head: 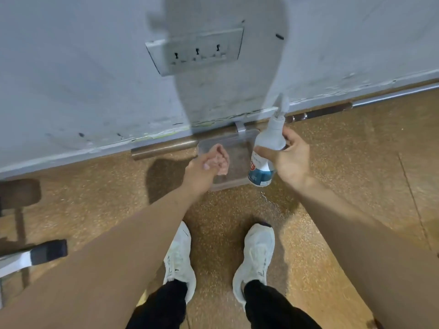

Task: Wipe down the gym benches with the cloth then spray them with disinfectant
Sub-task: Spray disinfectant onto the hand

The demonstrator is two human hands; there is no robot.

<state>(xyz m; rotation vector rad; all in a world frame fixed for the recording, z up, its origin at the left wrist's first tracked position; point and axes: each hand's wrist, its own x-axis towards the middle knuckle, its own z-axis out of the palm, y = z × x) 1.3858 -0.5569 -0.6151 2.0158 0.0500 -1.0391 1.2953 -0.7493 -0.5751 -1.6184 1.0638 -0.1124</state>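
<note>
A person's left hand (209, 163) closes around a small pinkish cloth (221, 162), bunched in the curled fingers above a clear plastic tub (240, 143) on the floor, while the right hand (293, 157) wraps thumb and fingers around the shoulder of a spray bottle (267, 150) just beside the tub's right edge. Whether the bottle's base touches the floor cannot be told. The cloth looks soft and limp, light enough to wad in one palm and likely to drape if held by a corner. The bottle, only partly filled with blue liquid, is probably light but stiff-walled and smooth. A grip at the neck below the white trigger head looks best, leaving a finger free for the trigger. Behind the tub a barbell (320, 112) lies along the foot of a pale, scuffed wall that carries a socket plate (197, 51). White trainers (256, 252) stand on the speckled brown floor, and part of a gym bench (20, 191) shows at the left edge, well apart from both hands.
</note>
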